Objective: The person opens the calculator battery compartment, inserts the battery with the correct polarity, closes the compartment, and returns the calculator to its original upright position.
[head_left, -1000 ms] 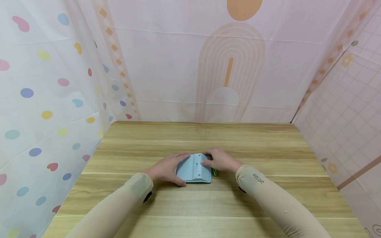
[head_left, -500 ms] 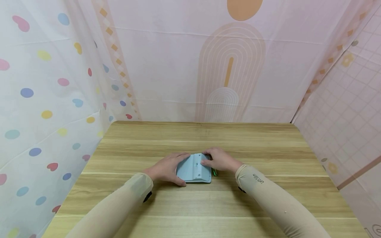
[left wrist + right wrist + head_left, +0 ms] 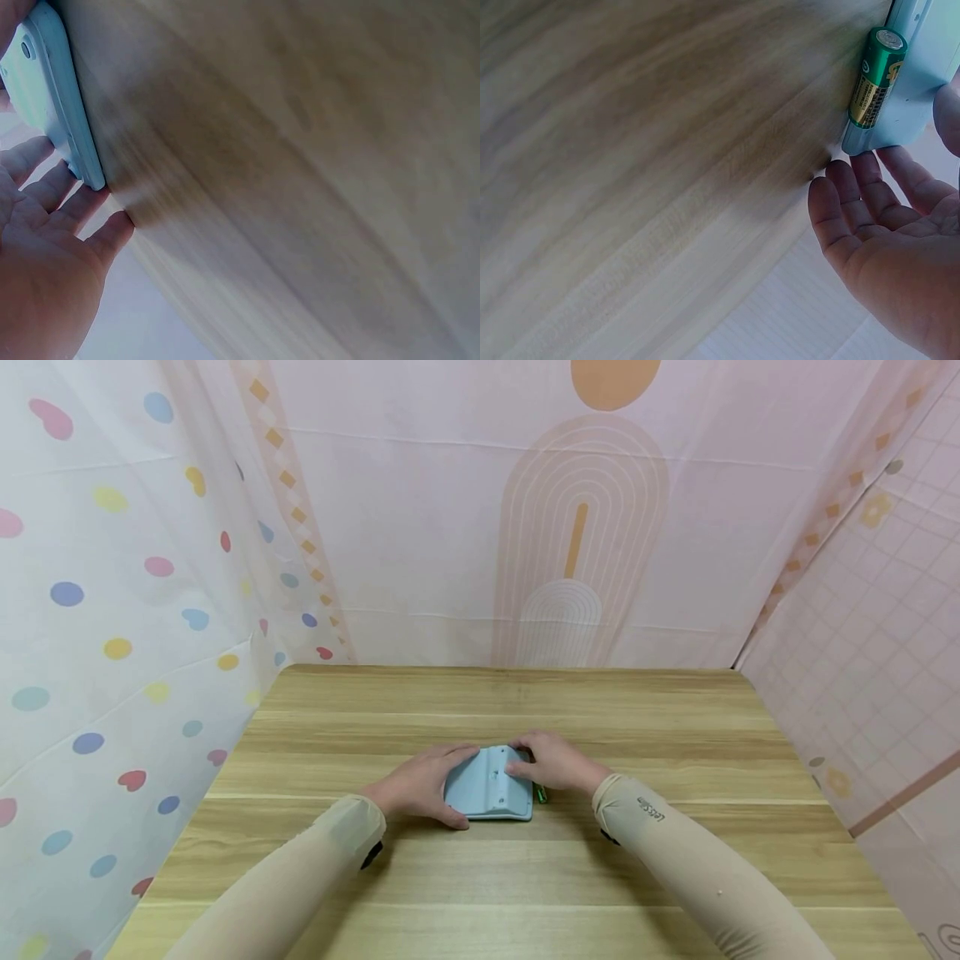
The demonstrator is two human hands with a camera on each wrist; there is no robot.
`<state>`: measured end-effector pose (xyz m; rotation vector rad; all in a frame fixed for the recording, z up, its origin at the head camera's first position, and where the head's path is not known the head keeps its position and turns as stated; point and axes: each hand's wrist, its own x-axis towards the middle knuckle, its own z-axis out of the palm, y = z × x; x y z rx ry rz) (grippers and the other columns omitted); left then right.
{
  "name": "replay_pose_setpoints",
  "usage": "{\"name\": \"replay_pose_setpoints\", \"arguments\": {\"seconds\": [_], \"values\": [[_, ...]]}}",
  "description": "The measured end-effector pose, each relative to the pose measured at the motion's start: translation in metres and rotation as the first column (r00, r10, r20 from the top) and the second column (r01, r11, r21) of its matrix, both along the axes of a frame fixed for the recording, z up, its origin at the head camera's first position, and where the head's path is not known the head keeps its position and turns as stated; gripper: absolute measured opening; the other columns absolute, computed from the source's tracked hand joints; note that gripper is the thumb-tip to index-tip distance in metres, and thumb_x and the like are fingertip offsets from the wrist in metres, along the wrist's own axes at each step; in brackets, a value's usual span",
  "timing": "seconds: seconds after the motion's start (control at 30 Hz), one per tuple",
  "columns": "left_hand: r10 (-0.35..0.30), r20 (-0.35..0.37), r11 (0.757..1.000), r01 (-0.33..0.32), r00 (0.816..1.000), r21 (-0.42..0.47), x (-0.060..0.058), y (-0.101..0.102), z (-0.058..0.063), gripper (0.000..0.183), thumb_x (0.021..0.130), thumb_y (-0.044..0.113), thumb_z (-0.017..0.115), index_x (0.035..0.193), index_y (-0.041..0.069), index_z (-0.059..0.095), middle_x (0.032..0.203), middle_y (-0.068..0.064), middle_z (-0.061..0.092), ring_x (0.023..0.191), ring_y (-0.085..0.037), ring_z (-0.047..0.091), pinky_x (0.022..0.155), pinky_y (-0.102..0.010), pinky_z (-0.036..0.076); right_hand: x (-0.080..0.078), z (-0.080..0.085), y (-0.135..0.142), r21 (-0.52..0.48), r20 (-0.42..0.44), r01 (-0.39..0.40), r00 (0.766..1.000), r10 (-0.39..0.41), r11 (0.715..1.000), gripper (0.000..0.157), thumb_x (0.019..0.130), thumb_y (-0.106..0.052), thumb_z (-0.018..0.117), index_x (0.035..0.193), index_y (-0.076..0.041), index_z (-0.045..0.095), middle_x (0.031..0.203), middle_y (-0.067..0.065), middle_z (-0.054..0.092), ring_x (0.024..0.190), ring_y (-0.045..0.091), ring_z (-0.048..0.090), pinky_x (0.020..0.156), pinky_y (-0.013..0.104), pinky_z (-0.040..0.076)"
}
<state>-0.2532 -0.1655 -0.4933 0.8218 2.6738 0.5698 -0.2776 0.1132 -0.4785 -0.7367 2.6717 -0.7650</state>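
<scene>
A light blue plastic device (image 3: 476,789), shaped like a desk calculator, lies back side up on the wooden table. Its raised ridge (image 3: 498,789) carries small screw holes. My left hand (image 3: 423,782) holds the left part, thumb at the near edge and fingers at the far edge. My right hand (image 3: 558,764) grips the far right corner, with its thumb on the ridge and fingertips at the far edge. Against the right edge lies a green and gold battery (image 3: 877,79); in the head view only part of this battery (image 3: 542,794) shows. The device's underside is hidden.
The wooden table (image 3: 480,877) extends around both hands, its far edge meeting a pale patterned curtain (image 3: 420,527). A dotted curtain (image 3: 135,693) hangs along the left side and a checked one (image 3: 885,652) along the right.
</scene>
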Motion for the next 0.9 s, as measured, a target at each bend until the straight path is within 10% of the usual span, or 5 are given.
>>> {"name": "replay_pose_setpoints", "arguments": {"seconds": [0.9], "values": [[-0.020,0.046,1.000,0.020,0.999,0.002,-0.0012,-0.0070,0.0007,0.118,0.072,0.059,0.096,0.168,0.028,0.036,0.178,-0.007,0.028,0.159,-0.035,0.036,0.124,-0.056,0.040,0.0021,0.0022,0.0003,0.028,-0.040,-0.034,0.999,0.035,0.999,0.056,0.105,-0.039,0.070,0.148,-0.004,0.061,0.144,0.016,0.067,0.133,0.030,0.065,0.112,0.048,0.053]]}}
